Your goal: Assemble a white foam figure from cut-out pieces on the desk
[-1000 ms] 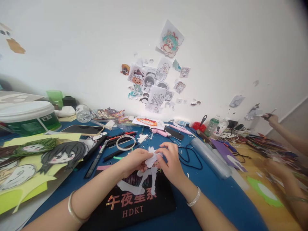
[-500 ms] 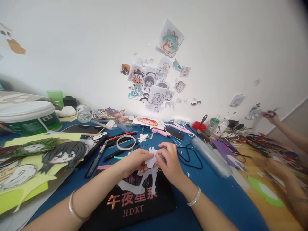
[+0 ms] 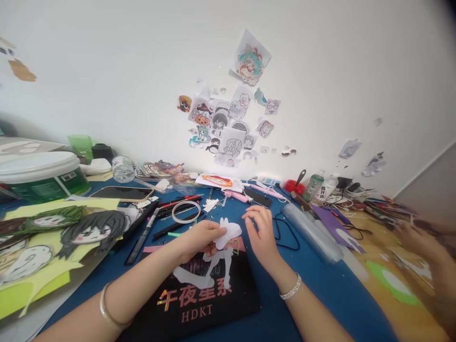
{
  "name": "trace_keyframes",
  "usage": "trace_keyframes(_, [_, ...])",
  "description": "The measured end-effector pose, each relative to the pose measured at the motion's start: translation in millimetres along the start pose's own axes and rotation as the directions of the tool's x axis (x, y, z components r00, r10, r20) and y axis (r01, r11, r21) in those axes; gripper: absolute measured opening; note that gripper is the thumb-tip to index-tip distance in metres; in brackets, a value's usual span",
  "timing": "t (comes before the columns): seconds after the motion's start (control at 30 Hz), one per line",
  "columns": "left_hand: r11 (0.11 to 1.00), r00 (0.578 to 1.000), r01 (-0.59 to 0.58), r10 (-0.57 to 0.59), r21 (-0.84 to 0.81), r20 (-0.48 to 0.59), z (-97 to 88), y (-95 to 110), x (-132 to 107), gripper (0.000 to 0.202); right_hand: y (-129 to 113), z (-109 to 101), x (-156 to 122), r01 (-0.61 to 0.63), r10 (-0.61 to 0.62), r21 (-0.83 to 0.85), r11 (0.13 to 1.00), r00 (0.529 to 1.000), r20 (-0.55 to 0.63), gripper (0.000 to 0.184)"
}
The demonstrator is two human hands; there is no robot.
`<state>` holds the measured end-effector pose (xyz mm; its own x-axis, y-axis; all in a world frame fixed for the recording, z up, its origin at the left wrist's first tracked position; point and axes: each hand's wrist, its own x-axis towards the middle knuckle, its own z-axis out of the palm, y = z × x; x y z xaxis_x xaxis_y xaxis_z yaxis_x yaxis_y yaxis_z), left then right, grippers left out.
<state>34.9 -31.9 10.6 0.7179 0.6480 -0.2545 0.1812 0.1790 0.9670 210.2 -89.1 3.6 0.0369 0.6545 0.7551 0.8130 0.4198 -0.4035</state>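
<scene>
My left hand (image 3: 206,236) pinches a small white paper cutout (image 3: 231,233) with pointed, ear-like tips between thumb and fingers. To the right of it, my right hand (image 3: 261,229) hovers apart from the paper, fingers spread a little and loosely bent, with nothing in them. A thin yellowish loop (image 3: 235,246) shows just under the cutout; what it belongs to I cannot tell. Below both hands lies a black board (image 3: 199,304) with pinkish lettering. Another pale paper cutout (image 3: 197,279) with long curving strips rests on that board.
A roll of clear tape (image 3: 186,212), pens (image 3: 142,237) and a pink glue gun (image 3: 237,195) surround the hands. Coloured drawings (image 3: 93,230) lie left near a white-lidded tub (image 3: 39,166). A clear plastic roll (image 3: 313,232) is right. Another person's blurred hand (image 3: 416,242) works at far right.
My right hand has let go of the white cutout and moved off to the right, while my left hand keeps it. The other person's hand with scissors has left the wall.
</scene>
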Motion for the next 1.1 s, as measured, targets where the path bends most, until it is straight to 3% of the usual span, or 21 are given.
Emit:
trace_keyframes(0.2, [1.0,1.0,0.006,-0.006,-0.018,-0.012,1.4,2,-2,0.035,-15,1,-5,0.13,-0.129,-0.004,0.991,0.983,0.13,0.014])
trace_keyframes(0.43, [1.0,0.997,0.027,-0.027,-0.002,-0.07,5.2,3,-3,0.033,-23,7,-12,0.294,-0.265,-0.027,0.956,0.896,0.356,0.015])
trace_keyframes(0.63, [1.0,0.995,0.021,-0.02,0.012,-0.1,5.8,1,-2,0.036,-24,8,-13,0.361,-0.289,-0.087,0.929,0.85,0.44,0.019])
trace_keyframes(0.93, [1.0,0.992,0.023,-0.025,-0.013,-0.125,5.9,3,-3,0.037,-24,10,-14,0.363,-0.292,-0.087,0.928,0.851,0.437,0.02])
trace_keyframes(1.1, [0.998,0.996,0.025,-0.03,-0.051,-0.088,5.3,4,-3,0.032,-20,5,-11,0.281,-0.253,-0.046,0.959,0.916,0.313,0.02])
